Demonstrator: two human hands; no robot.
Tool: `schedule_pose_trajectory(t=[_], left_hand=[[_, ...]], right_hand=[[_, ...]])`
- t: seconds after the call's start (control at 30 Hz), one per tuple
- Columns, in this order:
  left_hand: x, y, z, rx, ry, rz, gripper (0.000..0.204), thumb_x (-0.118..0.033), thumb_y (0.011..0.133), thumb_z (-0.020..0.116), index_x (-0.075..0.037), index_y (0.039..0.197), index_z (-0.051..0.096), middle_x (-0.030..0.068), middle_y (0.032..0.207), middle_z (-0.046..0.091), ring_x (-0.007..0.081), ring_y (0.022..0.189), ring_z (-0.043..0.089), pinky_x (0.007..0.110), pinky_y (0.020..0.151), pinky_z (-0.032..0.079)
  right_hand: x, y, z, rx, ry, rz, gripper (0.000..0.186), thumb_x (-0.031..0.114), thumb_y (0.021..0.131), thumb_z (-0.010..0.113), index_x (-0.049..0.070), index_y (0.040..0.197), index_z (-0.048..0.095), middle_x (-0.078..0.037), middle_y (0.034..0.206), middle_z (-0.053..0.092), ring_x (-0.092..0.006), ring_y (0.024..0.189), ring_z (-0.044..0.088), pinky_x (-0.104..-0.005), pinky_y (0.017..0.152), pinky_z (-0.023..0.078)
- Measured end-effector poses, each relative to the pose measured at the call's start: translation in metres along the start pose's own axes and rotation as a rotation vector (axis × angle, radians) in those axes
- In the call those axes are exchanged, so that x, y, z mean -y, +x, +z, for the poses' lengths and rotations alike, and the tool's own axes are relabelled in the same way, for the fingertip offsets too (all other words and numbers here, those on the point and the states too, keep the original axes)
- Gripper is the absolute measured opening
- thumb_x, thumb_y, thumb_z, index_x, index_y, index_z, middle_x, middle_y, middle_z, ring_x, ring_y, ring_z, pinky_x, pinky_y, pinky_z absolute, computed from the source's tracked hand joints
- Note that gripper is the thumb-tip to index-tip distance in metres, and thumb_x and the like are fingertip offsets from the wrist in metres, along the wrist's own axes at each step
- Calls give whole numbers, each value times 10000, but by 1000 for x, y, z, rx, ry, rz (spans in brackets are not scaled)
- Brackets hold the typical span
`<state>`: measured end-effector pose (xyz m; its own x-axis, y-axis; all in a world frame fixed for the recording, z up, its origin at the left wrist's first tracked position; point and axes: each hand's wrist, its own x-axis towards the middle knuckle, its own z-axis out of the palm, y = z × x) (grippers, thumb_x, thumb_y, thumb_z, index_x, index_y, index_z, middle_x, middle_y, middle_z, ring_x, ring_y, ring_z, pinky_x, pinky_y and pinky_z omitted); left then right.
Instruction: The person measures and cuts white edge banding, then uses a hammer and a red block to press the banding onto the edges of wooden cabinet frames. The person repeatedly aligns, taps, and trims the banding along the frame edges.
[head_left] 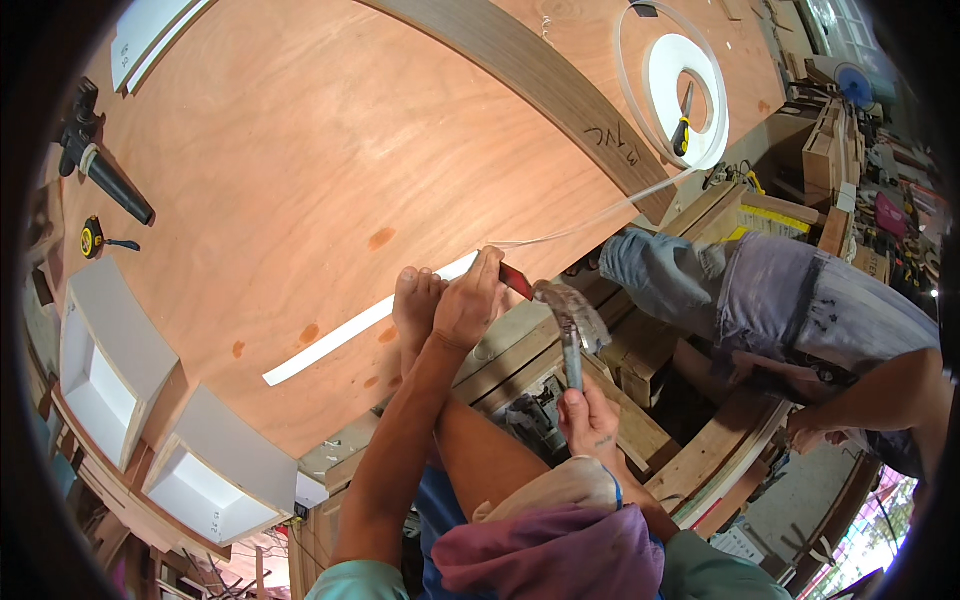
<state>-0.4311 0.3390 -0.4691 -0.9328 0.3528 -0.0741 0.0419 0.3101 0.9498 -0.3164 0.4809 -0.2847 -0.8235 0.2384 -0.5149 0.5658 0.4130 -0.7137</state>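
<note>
My left hand (468, 302) is closed around a tool with a red handle (515, 280), low over a white strip (340, 338) on the plywood tabletop (270, 190). The tool's working end is hidden by my fingers, so its kind is unclear. Beside that hand my bare foot (414, 300) presses on the strip. My right hand (588, 412) grips a claw hammer (572, 345) by its handle, head up. The hammer's head is close to the red handle's end; I cannot tell whether they touch.
A white edging roll (716, 148) with black-and-yellow scissors (683, 125) lies far right, by a curved wooden strip (520, 75). Leftward are a black blower-like tool (110, 170), a tape measure (92, 238) and two white boxes (120, 350). Another person (770, 290) is at right.
</note>
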Motion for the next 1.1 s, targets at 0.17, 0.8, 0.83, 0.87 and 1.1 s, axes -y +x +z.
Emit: schedule_pose_trajectory(t=[0.17, 0.8, 0.83, 0.87, 1.1], left_hand=[[-5, 2, -5, -70, 53, 17, 420, -1, 858, 588, -17, 1252, 441, 192, 1046, 611, 358, 897, 635, 407, 745, 518], [-12, -19, -32, 45, 600, 297, 308, -200, 827, 654, -83, 1112, 643, 93, 1134, 646, 270, 884, 627, 417, 896, 444], [-12, -21, -35, 72, 627, 358, 302, -191, 821, 643, -75, 1099, 645, 86, 1138, 638, 267, 908, 628, 427, 897, 453], [-15, -24, -34, 102, 604, 411, 330, -169, 817, 630, -55, 1126, 620, 77, 1159, 625, 270, 954, 630, 430, 903, 464], [-36, -23, -37, 66, 536, 359, 433, -145, 823, 585, -16, 1236, 583, 128, 1227, 570, 292, 1126, 557, 422, 943, 478]], right_hand=[[-15, -13, 4, -95, 28, -98, 362, 253, 1041, 501, -48, 1232, 564, -17, 661, 526, -81, 540, 482, -235, 486, 392], [28, 284, 79, -159, -522, -616, 252, 116, 896, 642, 35, 1133, 666, -149, 869, 664, -331, 741, 649, -388, 707, 532], [31, 289, 86, -146, -578, -600, 241, 119, 894, 643, 34, 1118, 669, -144, 893, 667, -341, 752, 645, -391, 722, 535], [32, 290, 85, -231, -560, -729, 246, 123, 895, 642, 34, 1123, 668, -145, 912, 663, -338, 768, 644, -376, 733, 533], [-4, 197, 39, 366, 404, 309, 418, 349, 1010, 534, 6, 1244, 590, -130, 1257, 604, -238, 1065, 602, -389, 892, 496]])
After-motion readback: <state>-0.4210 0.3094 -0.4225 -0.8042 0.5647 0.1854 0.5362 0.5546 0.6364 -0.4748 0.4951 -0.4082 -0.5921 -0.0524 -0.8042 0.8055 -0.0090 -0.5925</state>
